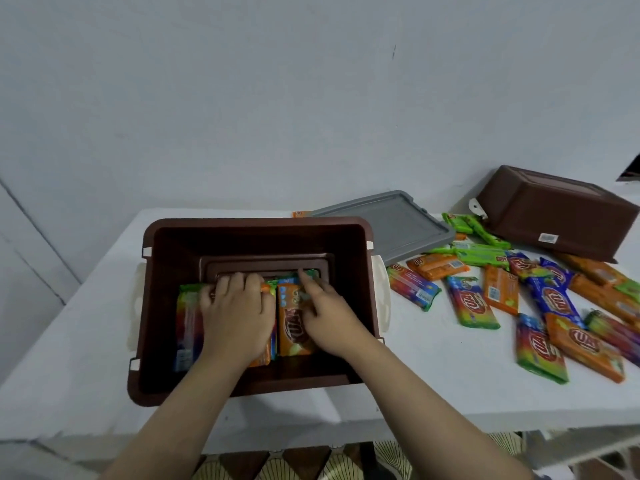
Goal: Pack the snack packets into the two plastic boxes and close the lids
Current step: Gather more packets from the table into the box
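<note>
Both hands are down inside the open brown rectangular plastic box on the white worktop. The left hand lies flat, palm down, its grip released, pressing a row of colourful foil snack packets against the box floor. The right hand rests on an orange packet just beside it, forefinger stretched toward the far end; it presses rather than clasps, so its grip is loose too.

Most of the task looks undone. A scatter of loose packets lies well to the right, a grey flat plastic lid sits behind the box, and a second brown plastic box rests upside down at the far right.

The likely trouble: the slick wrappers may slide or ride over each other once the hands lift, spoiling the row. Packets stacked unevenly could stand above the rim and stop the lid seating. The overturned box covers part of a green packet, so turning it over carelessly could sweep nearby packets off the worktop edge.
</note>
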### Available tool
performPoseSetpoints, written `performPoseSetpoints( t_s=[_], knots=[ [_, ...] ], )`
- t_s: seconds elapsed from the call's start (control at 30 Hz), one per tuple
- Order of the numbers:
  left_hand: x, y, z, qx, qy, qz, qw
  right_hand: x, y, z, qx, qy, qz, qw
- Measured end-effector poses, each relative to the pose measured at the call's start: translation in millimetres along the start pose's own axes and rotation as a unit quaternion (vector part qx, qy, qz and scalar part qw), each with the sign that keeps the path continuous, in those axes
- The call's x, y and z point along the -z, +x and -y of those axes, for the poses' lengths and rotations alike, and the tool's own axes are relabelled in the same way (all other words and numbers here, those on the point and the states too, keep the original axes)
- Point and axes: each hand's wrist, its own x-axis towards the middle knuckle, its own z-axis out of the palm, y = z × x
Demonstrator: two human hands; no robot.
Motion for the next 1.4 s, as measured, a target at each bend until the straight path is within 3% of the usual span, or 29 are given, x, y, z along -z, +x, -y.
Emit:
performPoseSetpoints(
  t_s=[0.13, 0.27, 0.47, 0.53, 0.63, 0.7, 0.83, 0.9, 1.0, 1.1, 1.2, 1.4],
  knots=[
    [0.6, 13.7, 3.1, -0.003, 0.000, 0.066, 0.998, 5.1, 12.5, 4.6, -0.059, -0.044, 0.004, 0.997],
    [4.8, 33.4, 4.7, -0.002, 0.027, 0.145, 0.989, 10.0, 30.3, 16.4, -0.135, -0.158, 0.089, 0.974],
    [5.2, 45.2, 2.0, 0.013, 0.052, 0.217, 0.975, 15.4, 40.9, 15.9, -0.086, -0.244, 0.101, 0.961],
    [7.5, 49.0, 1.0, 0.021, 0.051, 0.242, 0.969, 20.1, 37.9, 18.6, -0.040, -0.212, 0.055, 0.975],
    [11.7, 53.6, -1.8, 0.018, 0.049, 0.269, 0.962, 31.5, 31.2, 26.4, 0.028, -0.183, -0.093, 0.978],
    [15.1, 51.5, -5.9, -0.007, 0.016, 0.238, 0.971, 37.2, 20.1, 26.6, 0.049, -0.169, -0.169, 0.970],
    [24.2, 39.4, -29.2, -0.082, -0.091, 0.023, 0.992, 53.4, -16.9, 2.8, 0.097, -0.094, -0.317, 0.939],
    [25.4, 26.7, -55.7, -0.111, -0.172, -0.066, 0.977, 70.1, -36.3, -22.3, 0.091, -0.032, -0.375, 0.922],
    [19.9, 11.4, -111.1, -0.225, -0.221, -0.136, 0.939, 103.0, -57.6, -72.7, 0.026, -0.046, -0.412, 0.910],
    [3.1, 14.3, -166.1, -0.308, -0.187, -0.115, 0.926, 140.8, -66.6, -124.4, -0.090, -0.079, -0.375, 0.919],
    [-24.0, 26.4, -214.1, -0.321, -0.105, -0.031, 0.941, 165.2, -67.7, -170.0, -0.183, -0.141, -0.257, 0.938],
    [-80.1, 51.4, -247.7, -0.274, 0.030, 0.175, 0.945, 161.5, -73.8, -212.0, -0.152, -0.235, -0.050, 0.959]
  ],
)
